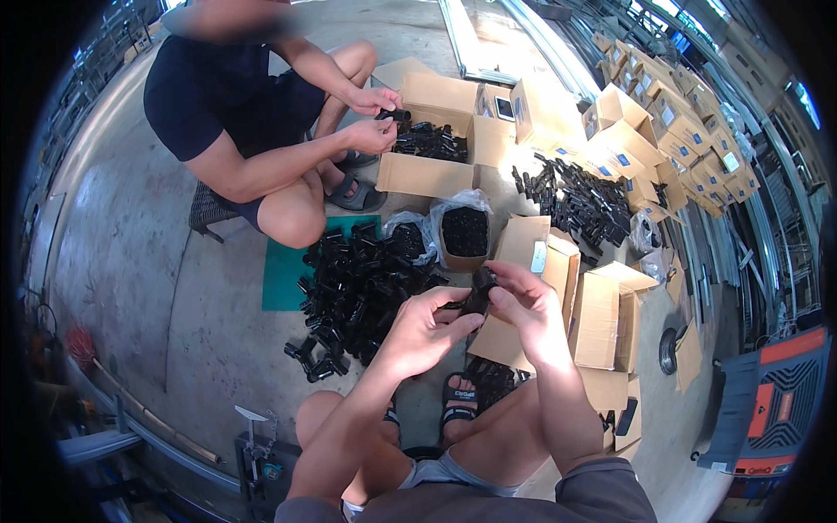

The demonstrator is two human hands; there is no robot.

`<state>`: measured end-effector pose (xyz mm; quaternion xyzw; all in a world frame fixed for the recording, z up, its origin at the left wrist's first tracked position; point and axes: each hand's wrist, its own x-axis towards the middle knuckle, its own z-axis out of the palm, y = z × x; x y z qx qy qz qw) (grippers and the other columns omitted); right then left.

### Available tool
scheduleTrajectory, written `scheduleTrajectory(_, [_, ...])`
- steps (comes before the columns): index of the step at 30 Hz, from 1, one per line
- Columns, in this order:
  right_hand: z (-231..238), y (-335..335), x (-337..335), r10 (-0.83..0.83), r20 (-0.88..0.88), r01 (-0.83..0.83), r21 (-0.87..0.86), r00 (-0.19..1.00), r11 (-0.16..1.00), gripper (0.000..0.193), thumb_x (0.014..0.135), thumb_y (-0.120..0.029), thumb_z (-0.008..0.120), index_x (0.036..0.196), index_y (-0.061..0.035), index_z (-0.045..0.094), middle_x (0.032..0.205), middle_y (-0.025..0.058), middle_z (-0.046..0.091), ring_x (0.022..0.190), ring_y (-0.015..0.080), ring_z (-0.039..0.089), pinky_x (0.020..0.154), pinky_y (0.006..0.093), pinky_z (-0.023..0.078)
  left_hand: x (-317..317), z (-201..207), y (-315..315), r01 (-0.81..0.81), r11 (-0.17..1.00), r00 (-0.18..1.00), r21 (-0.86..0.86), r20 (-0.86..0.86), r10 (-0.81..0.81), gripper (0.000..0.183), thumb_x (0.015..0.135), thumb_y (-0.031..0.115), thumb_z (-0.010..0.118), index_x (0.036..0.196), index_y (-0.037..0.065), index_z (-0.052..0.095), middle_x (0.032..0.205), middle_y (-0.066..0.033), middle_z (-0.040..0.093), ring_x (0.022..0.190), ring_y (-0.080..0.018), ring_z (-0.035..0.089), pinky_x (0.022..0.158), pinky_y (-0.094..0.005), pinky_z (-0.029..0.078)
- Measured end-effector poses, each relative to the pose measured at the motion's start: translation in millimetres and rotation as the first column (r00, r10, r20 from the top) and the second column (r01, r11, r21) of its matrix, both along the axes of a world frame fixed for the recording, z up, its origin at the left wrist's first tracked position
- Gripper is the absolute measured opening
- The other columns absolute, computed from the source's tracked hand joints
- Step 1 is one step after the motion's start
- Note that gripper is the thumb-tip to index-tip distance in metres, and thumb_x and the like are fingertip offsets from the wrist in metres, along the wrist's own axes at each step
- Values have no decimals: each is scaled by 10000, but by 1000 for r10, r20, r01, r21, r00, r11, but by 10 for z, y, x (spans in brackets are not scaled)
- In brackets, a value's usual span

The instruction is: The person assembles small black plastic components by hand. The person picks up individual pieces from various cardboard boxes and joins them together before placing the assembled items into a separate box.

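Left hand: (425,329) centre of view, fingers curled, thumb and fingertips pinching the near-left end of the black plastic fitting (479,291).
Right hand: (528,309) just right of the fitting, fingers wrapped round its right side, thumb pressed on it; grasping.
Black plastic fitting: small, dark, held up betw. both hands, above the sandalled feet (458,403); detail of shape cannot be told.
Pile of black parts: (357,288) on the concrete floor, left of the hands, partly over a green mat (281,277).
Bag-lined box: (463,234) just far of the hands, open, filled w/ black parts.
Open cardboard boxes: (595,318) right of the hands, flaps up.
Second pile of black parts: (580,202) far right, loose on the floor.
Stacked cartons: (676,122) far right, many, closed.
Co-worker: (235,113) far left, seated low, dark clothes, sandals.
Co-worker's hands: (373,118) both closed on a small black part (394,114) over a far carton of black parts (432,144).
Orange-black case: (772,401) near right edge.
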<state>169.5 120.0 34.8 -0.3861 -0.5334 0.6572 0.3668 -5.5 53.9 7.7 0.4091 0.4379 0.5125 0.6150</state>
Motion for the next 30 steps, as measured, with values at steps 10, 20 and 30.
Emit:
scheduleTrajectory(10, [22,-76,-1,47,-37,-41,165,998,986,380,918,18,648,1289,53,572,1128,108,674,1043,139,633,931,282,504,-1,234,-49,-34,918,941,396,-297,163,626,849,-33,711,1422,82,487,1218,-190,622,930,-172,668,849,-321,561])
scheduleTrajectory(20, [-35,-64,0,49,2,-49,162,999,985,375,905,-4,673,1271,38,601,1086,102,697,1002,136,649,910,287,513,-1,170,-59,-30,958,978,284,-190,87,635,841,-79,696,1416,83,482,1091,-93,622,940,-125,657,819,-273,573])
scheduleTrajectory(30, [-600,1447,14,-113,381,39,197,918,980,308,997,-239,565,1212,-34,651,985,84,735,823,124,654,723,225,484,-239,235,-105,-340,939,871,-43,362,332,613,899,-25,655,1447,106,412,1115,-147,652,1030,-272,685,854,-338,572])
